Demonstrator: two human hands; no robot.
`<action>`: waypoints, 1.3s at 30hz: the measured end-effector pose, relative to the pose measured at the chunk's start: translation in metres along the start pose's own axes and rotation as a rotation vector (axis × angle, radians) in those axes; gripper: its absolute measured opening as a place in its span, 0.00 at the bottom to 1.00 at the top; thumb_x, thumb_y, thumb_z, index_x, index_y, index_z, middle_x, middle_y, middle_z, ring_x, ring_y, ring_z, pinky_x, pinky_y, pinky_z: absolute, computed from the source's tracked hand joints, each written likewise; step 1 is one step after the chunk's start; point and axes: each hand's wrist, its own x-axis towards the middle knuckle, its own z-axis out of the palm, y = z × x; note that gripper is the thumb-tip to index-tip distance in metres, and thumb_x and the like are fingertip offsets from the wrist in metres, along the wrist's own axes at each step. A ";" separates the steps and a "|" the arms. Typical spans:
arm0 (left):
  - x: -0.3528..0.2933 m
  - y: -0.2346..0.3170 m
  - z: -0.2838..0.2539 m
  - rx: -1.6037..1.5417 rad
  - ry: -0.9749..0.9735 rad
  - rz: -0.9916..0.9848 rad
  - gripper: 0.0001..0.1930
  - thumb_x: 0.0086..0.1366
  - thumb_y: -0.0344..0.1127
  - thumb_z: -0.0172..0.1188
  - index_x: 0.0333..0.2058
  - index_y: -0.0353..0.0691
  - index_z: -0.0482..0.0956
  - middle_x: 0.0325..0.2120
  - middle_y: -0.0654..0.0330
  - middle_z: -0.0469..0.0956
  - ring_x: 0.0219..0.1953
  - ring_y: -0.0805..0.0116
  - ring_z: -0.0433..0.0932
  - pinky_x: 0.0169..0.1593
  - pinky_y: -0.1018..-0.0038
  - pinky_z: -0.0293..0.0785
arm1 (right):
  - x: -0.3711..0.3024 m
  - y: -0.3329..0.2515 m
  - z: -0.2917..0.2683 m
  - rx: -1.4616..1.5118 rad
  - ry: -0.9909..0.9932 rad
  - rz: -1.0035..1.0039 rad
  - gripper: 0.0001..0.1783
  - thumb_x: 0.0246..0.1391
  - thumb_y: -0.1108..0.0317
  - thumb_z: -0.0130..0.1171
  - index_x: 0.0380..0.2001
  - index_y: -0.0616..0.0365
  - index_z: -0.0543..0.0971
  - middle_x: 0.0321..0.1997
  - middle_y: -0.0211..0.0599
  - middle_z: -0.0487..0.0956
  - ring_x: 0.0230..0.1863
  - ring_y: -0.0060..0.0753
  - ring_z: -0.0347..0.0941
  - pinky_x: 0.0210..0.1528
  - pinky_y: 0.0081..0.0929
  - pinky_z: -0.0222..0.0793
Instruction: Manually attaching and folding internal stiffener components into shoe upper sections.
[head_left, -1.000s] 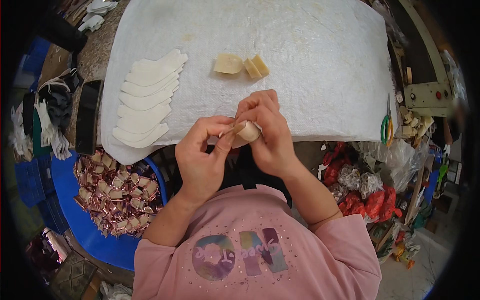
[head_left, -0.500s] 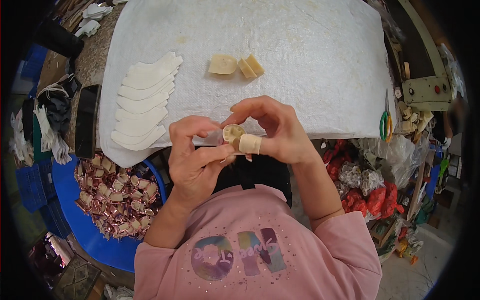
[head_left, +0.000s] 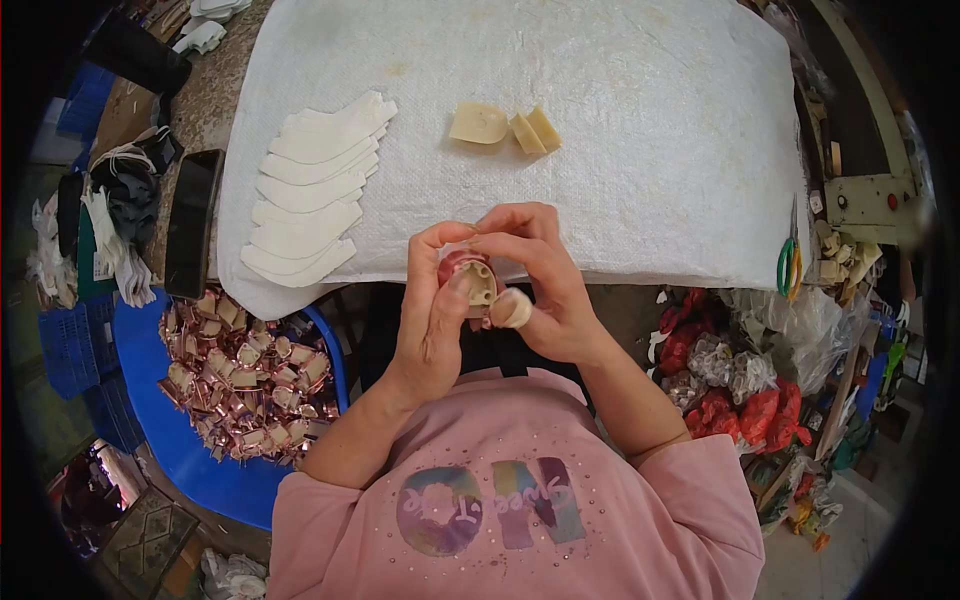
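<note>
White Sheet Covering a Counter, Two Hands Meeting at Its Near Edge

From the head view, a white woven sheet [head_left: 640, 150] is covering most of the speckled counter [head_left: 214, 106]. Just beyond its near edge, the left hand [head_left: 425, 315] is holding a small hollow piece [head_left: 478, 282], pink outside and beige inside, its fingers closing narrowly on the left side. The right hand [head_left: 556, 290] is curving its fingers around the far side, while its thumb, wearing a beige wrap [head_left: 511, 309], is lying by the right edge; how firmly they are gripping I cannot tell. Farther back, beige blocks [head_left: 480, 124] are resting on the sheet. White cut pieces [head_left: 312, 190] are overlapping at left; scissors [head_left: 789, 266] are lying at right. Below left, a blue basin [head_left: 220, 492] is holding many pinkish metallic pieces [head_left: 250, 385].
</note>
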 end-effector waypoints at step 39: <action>0.012 -0.005 -0.013 -0.615 -0.170 -0.015 0.42 0.61 0.73 0.27 0.65 0.51 0.41 0.44 0.56 0.70 0.41 0.66 0.72 0.38 0.69 0.71 | -0.001 -0.014 0.010 0.385 0.041 0.340 0.25 0.63 0.52 0.43 0.54 0.61 0.68 0.40 0.38 0.67 0.28 0.26 0.69 0.25 0.19 0.65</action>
